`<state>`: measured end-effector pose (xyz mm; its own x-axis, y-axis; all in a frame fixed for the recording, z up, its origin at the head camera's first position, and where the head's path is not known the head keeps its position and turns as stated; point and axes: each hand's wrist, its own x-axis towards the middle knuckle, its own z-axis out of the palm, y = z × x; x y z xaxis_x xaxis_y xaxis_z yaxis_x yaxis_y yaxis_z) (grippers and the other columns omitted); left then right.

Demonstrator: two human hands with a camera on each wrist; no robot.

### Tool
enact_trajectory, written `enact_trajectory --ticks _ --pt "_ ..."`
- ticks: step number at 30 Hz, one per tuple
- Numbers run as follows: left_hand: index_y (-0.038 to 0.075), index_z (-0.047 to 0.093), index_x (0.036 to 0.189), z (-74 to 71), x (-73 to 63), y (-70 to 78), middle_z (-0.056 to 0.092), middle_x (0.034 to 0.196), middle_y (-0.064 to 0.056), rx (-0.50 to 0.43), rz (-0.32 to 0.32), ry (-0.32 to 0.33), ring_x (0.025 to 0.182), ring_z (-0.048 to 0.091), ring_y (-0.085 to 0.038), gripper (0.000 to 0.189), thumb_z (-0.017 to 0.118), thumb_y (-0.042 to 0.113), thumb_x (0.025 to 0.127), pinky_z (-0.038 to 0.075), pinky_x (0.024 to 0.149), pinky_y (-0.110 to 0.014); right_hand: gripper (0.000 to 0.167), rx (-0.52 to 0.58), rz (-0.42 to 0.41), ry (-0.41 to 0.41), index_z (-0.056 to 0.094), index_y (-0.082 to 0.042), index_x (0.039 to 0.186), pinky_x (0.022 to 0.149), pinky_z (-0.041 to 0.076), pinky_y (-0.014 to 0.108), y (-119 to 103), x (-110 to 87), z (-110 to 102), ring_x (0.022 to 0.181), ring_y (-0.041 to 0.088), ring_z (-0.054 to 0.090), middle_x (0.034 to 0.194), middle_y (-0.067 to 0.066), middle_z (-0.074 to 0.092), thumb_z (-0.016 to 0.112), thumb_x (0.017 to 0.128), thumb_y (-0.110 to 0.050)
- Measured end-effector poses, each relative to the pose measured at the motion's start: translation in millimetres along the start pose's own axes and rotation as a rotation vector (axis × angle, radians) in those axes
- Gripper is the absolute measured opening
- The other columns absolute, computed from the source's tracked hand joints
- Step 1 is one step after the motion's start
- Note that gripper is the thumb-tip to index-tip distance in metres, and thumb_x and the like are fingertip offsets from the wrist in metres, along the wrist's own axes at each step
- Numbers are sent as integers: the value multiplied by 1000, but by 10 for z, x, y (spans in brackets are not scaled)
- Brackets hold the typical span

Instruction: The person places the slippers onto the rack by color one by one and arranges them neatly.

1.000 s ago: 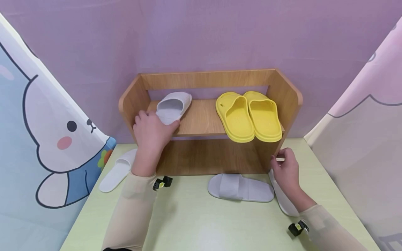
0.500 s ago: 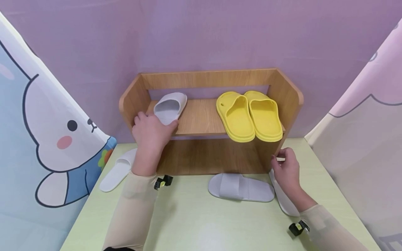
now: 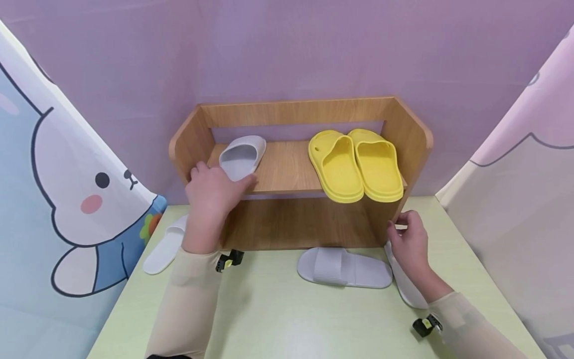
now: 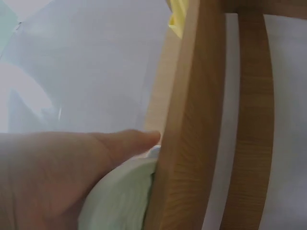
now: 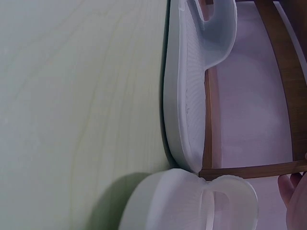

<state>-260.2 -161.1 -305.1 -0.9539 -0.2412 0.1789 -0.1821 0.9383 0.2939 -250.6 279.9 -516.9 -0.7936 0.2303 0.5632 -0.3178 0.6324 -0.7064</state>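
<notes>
On the upper shelf at left lies a pale grey slipper (image 3: 242, 158), toe to the back. My left hand (image 3: 213, 192) grips its heel end, thumb along the right side and fingers on the left. The left wrist view shows the thumb (image 4: 127, 141) stretched beside the heel (image 4: 120, 191). My right hand (image 3: 409, 244) pinches the front edge of the wooden shoe rack's right side panel (image 3: 405, 144); its fingertips (image 5: 286, 188) show by the panel in the right wrist view. A grey slipper (image 3: 367, 273) and a white slipper (image 3: 408, 286) lie on the table near that hand.
Two yellow clogs (image 3: 338, 172) stand side by side at the right of the upper shelf, heels over its front edge. Another white slipper (image 3: 163, 249) lies left of the rack on the pale green table (image 3: 278, 309). A purple curtain (image 3: 296, 50) hangs behind.
The grey slipper on the shelf has slid left and turned straighter, then shifted slightly toward the front with my left hand. My right hand has stayed at the rack's panel.
</notes>
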Motion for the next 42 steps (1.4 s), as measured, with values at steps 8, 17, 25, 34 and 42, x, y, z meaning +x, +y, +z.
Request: enact_trajectory --ticks 8,17,25,34,42 --pt "-13 53 147 -25 -144 -172 47 137 -29 -156 132 -29 128 44 -45 112 76 79 87 51 100 -65 17 -4 -3 -2 59 3 111 74 49 3 -2 0 0 96 27 69 104 16 69 69 97 4" --pt "-6 43 162 8 -212 -311 44 151 -30 -228 208 -35 135 40 -45 117 80 75 86 49 108 -69 16 -6 3 -2 59 3 111 75 49 3 3 -6 1 97 26 69 104 16 70 69 98 2" --pt "-3 44 163 142 -203 -413 45 155 -28 -247 263 45 138 41 -45 114 84 71 85 47 109 -68 17 -5 -1 -3 59 3 112 75 48 3 -14 2 -4 98 26 68 106 17 69 68 97 4" --pt "-5 47 160 290 -208 -382 46 148 -30 -259 263 141 134 42 -46 106 84 63 88 42 105 -64 18 -3 23 -4 58 5 112 75 47 2 -34 -9 2 99 26 67 107 18 69 68 98 7" --pt "-8 46 159 324 -223 -331 44 149 -31 -267 237 171 136 40 -47 105 82 62 90 40 109 -65 17 -7 24 -5 58 4 112 75 48 3 -31 -10 0 99 25 68 108 17 69 68 98 4"
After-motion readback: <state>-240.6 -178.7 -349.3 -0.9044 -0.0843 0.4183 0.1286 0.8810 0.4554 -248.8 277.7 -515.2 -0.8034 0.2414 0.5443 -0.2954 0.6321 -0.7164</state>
